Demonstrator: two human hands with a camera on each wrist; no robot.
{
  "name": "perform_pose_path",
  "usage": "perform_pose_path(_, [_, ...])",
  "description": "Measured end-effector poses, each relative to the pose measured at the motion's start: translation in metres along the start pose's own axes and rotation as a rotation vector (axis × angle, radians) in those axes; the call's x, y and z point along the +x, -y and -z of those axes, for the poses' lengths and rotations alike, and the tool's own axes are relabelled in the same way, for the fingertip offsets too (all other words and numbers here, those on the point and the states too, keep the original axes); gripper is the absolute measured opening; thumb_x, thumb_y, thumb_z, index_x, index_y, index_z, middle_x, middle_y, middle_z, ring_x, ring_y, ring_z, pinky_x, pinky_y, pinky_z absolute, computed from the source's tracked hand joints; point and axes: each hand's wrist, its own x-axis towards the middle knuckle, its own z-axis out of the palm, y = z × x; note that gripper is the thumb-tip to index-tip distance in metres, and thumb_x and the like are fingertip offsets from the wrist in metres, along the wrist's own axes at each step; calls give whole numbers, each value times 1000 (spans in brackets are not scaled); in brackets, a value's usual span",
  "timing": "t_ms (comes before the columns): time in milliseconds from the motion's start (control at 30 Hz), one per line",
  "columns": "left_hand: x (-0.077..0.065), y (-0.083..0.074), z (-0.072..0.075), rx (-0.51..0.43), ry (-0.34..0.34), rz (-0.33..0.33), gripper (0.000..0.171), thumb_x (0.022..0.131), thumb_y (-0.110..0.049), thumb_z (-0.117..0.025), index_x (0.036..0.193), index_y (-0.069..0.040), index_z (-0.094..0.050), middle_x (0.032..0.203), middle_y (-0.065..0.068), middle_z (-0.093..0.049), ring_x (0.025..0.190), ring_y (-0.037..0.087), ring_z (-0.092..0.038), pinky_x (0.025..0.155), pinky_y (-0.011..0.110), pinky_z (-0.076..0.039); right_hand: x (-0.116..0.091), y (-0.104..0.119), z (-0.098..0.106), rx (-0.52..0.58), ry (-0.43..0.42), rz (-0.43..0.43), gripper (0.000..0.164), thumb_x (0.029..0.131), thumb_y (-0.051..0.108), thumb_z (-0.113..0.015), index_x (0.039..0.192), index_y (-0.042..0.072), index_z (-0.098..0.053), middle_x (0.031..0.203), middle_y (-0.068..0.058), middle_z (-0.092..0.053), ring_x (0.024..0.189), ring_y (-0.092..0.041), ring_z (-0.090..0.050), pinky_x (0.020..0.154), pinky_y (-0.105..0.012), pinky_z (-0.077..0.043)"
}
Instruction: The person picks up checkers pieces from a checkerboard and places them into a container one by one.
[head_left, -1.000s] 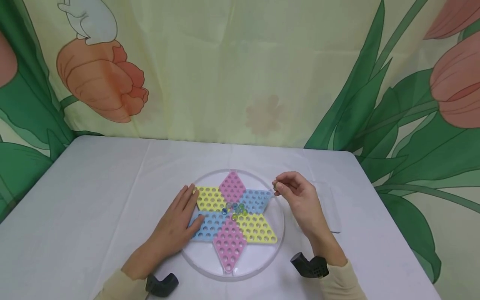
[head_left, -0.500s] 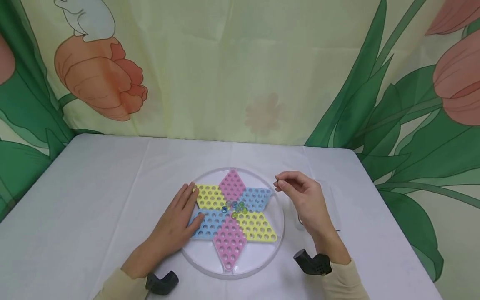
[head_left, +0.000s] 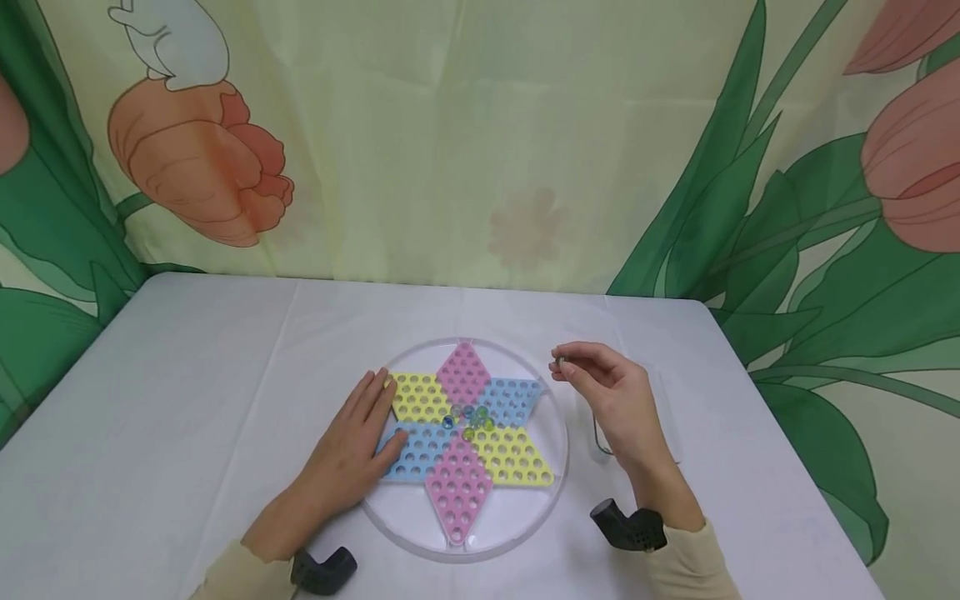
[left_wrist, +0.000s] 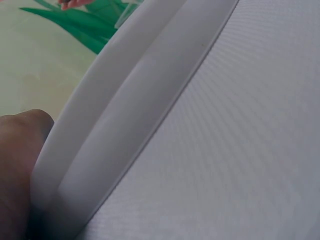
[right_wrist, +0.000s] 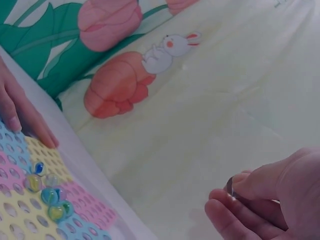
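Note:
A round Chinese checkers board (head_left: 459, 500) with pink, yellow and blue star points lies on the white table. Several glass marbles (head_left: 469, 417) cluster at the star's centre; blue, green and yellow ones show in the right wrist view. My left hand (head_left: 348, 450) rests flat on the board's left side, fingers straight and thumb over the blue section. Right of the board, my right hand (head_left: 607, 392) is raised and pinches a small marble (right_wrist: 229, 186) between thumb and fingertips. Those fingers largely cover the marble. The left wrist view shows mostly the board's pale rim (left_wrist: 115, 110).
A clear plastic container (head_left: 663, 408) stands at the right, partly hidden behind my right hand and forearm. Black wrist cameras (head_left: 628, 527) sit on both wrists. A printed curtain (head_left: 420, 150) hangs behind the table's far edge.
My right hand has shifted slightly to the right, away from the board, with the marble still in its fingertips. The left hand and the clustered marbles stay where they were.

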Motion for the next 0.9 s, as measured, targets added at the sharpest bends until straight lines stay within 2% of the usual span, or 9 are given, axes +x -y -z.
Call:
perform_pose_path(100, [1,0,0,0,-13,-9,71,98,-35,-56,153,1,-30,165,16,-20,153,35,-15,122,54,-23,1,0,2,-20,-14,13,29,95,16,-67,120,2,-65,111,-5,-71,98,-14,-72,97,-20,-53])
perform_pose_path(233, [1,0,0,-1,-11,-7,71,98,-35,-56,153,1,-31,165,16,-20,153,35,-16,121,54,-24,1,0,3,-24,-25,5,29,95,19,-67,119,3,-65,115,-16,-69,97,-14,-72,97,-20,-53])
perform_pose_path(333, [-1,0,-1,1,-4,-5,71,98,-35,-56,153,1,-31,165,16,-20,153,36,-15,121,55,-24,0,-1,4,-15,-25,3,29,94,19,-68,118,3,-66,115,-19,-68,96,-14,-73,96,-21,-54])
perform_pose_path(567, [-2,0,-1,-8,-3,2,71,98,-35,-56,154,1,-31,165,16,-20,153,35,-15,121,55,-24,-1,0,9,-16,-36,8,28,94,19,-69,116,2,-66,109,-9,-71,95,-15,-73,94,-22,-55])
perform_pose_path(767, [0,0,-1,-1,-7,-3,71,98,-35,-56,154,0,-30,165,15,-19,154,35,-14,122,54,-23,0,0,22,19,-100,-3,29,94,17,-68,114,-3,-65,105,-8,-71,91,-14,-72,91,-22,-56])
perform_pose_path(900, [-1,0,-1,0,2,5,71,98,-35,-56,154,0,-30,165,16,-18,154,35,-14,122,54,-23,0,-1,32,29,-142,-24,29,94,14,-68,113,-6,-64,99,-3,-70,85,-12,-71,86,-21,-58])
